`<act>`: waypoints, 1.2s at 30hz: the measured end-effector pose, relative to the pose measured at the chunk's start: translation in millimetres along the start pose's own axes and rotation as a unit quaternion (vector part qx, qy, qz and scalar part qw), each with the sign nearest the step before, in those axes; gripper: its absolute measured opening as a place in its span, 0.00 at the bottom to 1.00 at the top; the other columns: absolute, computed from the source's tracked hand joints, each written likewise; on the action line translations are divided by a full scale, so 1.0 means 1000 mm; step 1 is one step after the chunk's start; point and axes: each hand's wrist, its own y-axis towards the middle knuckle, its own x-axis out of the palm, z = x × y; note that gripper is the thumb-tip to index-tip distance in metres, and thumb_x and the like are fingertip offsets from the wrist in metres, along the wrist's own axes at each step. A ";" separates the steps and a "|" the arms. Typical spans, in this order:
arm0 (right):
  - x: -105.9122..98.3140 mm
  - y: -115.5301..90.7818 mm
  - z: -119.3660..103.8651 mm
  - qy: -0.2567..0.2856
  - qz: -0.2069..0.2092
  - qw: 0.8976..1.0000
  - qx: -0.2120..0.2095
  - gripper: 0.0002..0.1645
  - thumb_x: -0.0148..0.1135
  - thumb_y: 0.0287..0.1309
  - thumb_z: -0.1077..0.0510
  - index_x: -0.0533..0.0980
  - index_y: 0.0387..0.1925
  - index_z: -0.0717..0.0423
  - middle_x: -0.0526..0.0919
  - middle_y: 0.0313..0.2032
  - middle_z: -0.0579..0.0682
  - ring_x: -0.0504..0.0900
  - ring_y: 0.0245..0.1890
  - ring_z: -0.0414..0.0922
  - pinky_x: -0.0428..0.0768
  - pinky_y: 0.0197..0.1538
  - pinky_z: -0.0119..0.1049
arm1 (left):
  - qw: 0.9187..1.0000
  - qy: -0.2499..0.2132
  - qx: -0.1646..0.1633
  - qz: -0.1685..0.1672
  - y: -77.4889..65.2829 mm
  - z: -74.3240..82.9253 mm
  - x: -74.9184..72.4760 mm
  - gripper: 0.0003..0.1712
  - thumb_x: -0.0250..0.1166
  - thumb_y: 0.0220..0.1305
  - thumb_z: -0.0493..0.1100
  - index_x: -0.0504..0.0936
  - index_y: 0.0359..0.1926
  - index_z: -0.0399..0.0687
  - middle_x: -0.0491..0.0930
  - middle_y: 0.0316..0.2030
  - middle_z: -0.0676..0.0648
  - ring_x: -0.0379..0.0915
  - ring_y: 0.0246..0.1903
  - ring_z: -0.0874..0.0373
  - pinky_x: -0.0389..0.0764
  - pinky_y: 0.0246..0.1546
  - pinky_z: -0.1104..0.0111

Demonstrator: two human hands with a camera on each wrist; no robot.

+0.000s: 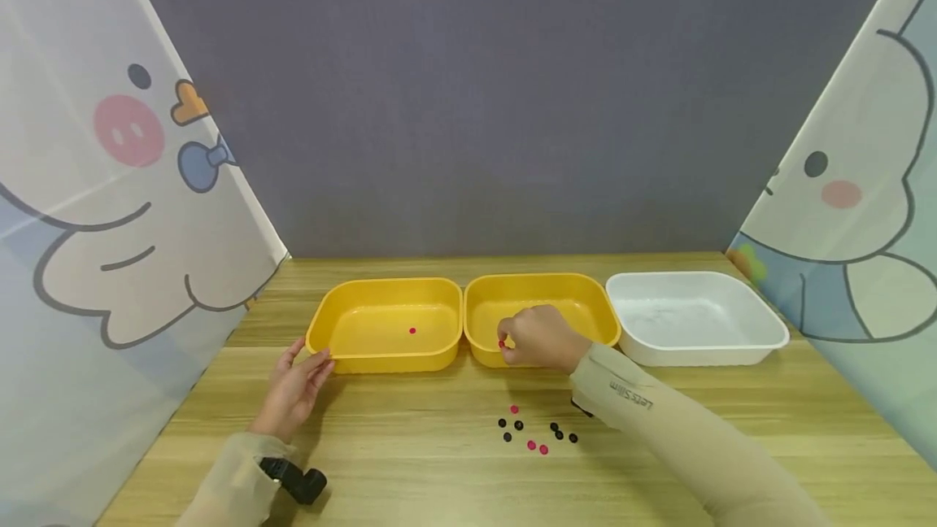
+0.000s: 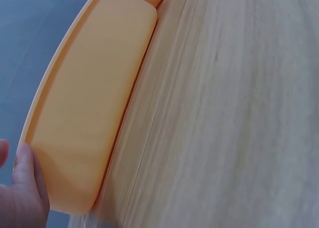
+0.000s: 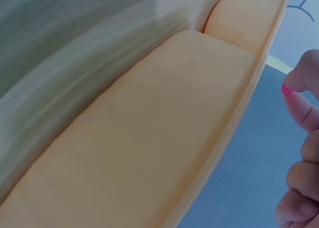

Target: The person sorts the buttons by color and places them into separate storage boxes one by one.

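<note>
Pinching a red disc (image 1: 502, 344), my right hand (image 1: 543, 337) hangs at the near-left corner of the middle tray (image 1: 542, 286): a carrying step, I judge, likely calling for an aimed release next. My left hand (image 1: 291, 390) holds the left tray (image 1: 395, 363) by its near-left corner; loose discs (image 1: 519, 425) lie on the near side of the desk (image 1: 410, 462).

I see a screened-off booth; wood-grain table (image 1: 410, 454), grey backdrop (image 1: 505, 104) at twelve o'clock; cartoon sheets (image 1: 139, 193) at ten and two.
</note>
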 end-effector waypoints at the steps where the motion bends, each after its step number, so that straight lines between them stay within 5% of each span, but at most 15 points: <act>1: 0.000 0.001 0.000 0.001 0.001 1.000 0.002 0.04 0.65 0.49 0.56 0.82 0.28 0.51 0.72 0.13 0.38 0.62 0.12 0.33 0.67 0.16 0.25 | 1.000 0.002 0.005 0.002 0.001 -0.001 0.001 0.46 0.49 0.70 0.28 0.31 0.75 0.51 0.61 0.51 0.45 0.77 0.33 0.68 0.77 0.47 0.80; 9: 0.000 0.004 0.002 -0.006 0.006 1.000 -0.001 0.03 0.66 0.48 0.56 0.82 0.27 0.51 0.70 0.11 0.38 0.58 0.11 0.33 0.63 0.14 0.24 | 0.999 0.029 0.042 0.003 0.009 -0.010 0.021 0.50 0.52 0.66 0.24 0.29 0.74 0.49 0.59 0.53 0.39 0.78 0.28 0.68 0.80 0.43 0.79; 23: -0.006 0.006 0.001 -0.020 -0.003 1.000 0.009 0.05 0.67 0.50 0.55 0.82 0.29 0.51 0.72 0.12 0.39 0.60 0.11 0.33 0.63 0.13 0.25 | 0.999 0.006 0.033 0.008 0.008 -0.012 0.028 0.51 0.50 0.66 0.23 0.28 0.75 0.54 0.48 0.66 0.35 0.77 0.26 0.68 0.80 0.41 0.80; 29: -0.007 0.016 -0.004 -0.016 -0.019 1.000 0.006 0.04 0.66 0.51 0.55 0.82 0.29 0.51 0.74 0.14 0.39 0.61 0.12 0.34 0.64 0.13 0.25 | 1.000 -0.003 0.014 -0.005 0.005 -0.007 0.021 0.51 0.51 0.66 0.24 0.28 0.75 0.56 0.67 0.47 0.42 0.78 0.24 0.65 0.82 0.38 0.78; 32: -0.003 0.027 -0.007 -0.027 -0.020 0.999 -0.010 0.03 0.66 0.51 0.55 0.82 0.29 0.49 0.73 0.14 0.39 0.60 0.13 0.34 0.62 0.14 0.24 | 1.000 -0.005 0.004 -0.012 0.002 -0.003 0.015 0.51 0.50 0.67 0.25 0.27 0.75 0.58 0.72 0.33 0.49 0.77 0.23 0.64 0.83 0.35 0.77; 36: 0.003 0.037 -0.012 -0.041 -0.026 0.999 -0.025 0.03 0.66 0.51 0.54 0.82 0.28 0.48 0.69 0.12 0.38 0.58 0.12 0.33 0.58 0.14 0.23 | 1.000 -0.012 -0.019 -0.018 -0.001 -0.001 0.008 0.52 0.51 0.68 0.26 0.27 0.75 0.62 0.75 0.27 0.51 0.77 0.22 0.63 0.84 0.34 0.75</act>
